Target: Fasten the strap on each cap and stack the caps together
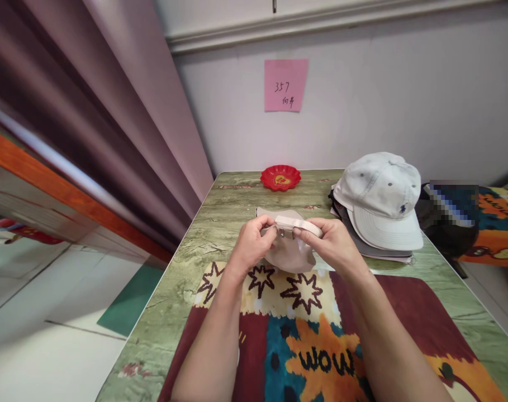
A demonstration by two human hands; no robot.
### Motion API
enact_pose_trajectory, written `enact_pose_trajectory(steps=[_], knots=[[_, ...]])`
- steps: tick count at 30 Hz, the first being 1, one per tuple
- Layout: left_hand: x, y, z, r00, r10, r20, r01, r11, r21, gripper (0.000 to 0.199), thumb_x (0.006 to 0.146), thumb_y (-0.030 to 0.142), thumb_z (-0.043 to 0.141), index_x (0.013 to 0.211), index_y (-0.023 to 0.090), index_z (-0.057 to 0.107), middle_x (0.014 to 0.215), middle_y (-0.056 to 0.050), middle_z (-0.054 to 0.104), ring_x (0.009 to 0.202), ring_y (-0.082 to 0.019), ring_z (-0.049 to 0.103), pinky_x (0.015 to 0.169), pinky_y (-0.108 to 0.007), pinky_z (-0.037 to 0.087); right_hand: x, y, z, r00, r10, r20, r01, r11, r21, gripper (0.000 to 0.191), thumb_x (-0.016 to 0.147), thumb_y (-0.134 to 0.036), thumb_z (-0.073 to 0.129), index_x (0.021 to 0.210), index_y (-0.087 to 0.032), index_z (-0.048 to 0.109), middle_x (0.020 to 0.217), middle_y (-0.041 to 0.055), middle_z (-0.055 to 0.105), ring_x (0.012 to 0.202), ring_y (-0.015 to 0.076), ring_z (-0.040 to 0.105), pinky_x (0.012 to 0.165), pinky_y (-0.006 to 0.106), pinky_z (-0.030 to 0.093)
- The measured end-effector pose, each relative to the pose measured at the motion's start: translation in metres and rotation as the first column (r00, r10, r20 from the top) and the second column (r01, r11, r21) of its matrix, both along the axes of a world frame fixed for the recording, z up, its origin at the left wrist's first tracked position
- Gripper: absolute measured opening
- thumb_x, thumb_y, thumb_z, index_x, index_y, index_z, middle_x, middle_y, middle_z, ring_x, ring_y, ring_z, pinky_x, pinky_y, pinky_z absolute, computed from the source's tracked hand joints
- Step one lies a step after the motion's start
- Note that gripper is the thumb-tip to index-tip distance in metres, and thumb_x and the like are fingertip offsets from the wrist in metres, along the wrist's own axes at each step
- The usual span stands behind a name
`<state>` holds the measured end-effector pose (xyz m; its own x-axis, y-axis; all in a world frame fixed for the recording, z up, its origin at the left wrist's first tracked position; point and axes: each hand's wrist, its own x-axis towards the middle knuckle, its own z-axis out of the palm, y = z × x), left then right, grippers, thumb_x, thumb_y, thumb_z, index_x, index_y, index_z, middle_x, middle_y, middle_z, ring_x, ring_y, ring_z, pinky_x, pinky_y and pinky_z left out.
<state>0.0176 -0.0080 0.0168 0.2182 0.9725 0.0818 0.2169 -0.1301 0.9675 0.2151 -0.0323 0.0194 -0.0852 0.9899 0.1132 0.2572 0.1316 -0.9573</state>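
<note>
Both of my hands hold a beige cap (290, 258) above the back edge of the patterned mat. Its back strap (293, 223), with a small metal buckle, faces up between them. On the left, my left hand (254, 239) is closed, thumb and fingers pinching the strap beside the buckle. Over on the right, my right hand (332, 241) grips the strap's other side, thumb along its lower edge. The cap's crown hangs below the strap, partly covered by my fingers.
A white baseball cap (381, 190) tops a pile of flat dark and grey items at right. Against the wall lies a red scalloped dish (280, 177). The mat (254, 335) covers the table's near part. Curtains (123, 84) hang at left; a blurred seat stands beyond the right edge.
</note>
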Motion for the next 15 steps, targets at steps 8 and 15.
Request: enact_pose_trajectory(steps=[8,15], knots=[[0.001,-0.001,-0.002,0.999,-0.019,-0.037,0.02,0.999,0.028,0.007,0.084,0.022,0.06,0.085,0.018,0.065,0.08,-0.001,0.063,0.07,-0.014,0.059,0.057,-0.022,0.052,-0.001,-0.002,-0.001,1.0,0.004,0.005,-0.003,0.996,-0.094,0.042,0.075,-0.057,0.077,0.069,-0.017,0.067,0.055,-0.0022,0.052,0.051,0.0118,0.046,0.047,0.024,0.031],[0.007,-0.006,0.008,0.996,-0.024,-0.085,0.05,0.949,0.31,0.023,0.079,0.026,0.078,0.101,0.02,0.074,0.112,-0.008,0.068,0.097,-0.02,0.065,0.061,-0.022,0.053,0.0,0.005,-0.006,0.947,-0.098,-0.306,0.027,0.973,-0.227,0.044,0.069,-0.056,0.082,0.061,-0.018,0.061,0.049,-0.0045,0.045,0.045,0.0079,0.036,0.043,0.024,0.026]])
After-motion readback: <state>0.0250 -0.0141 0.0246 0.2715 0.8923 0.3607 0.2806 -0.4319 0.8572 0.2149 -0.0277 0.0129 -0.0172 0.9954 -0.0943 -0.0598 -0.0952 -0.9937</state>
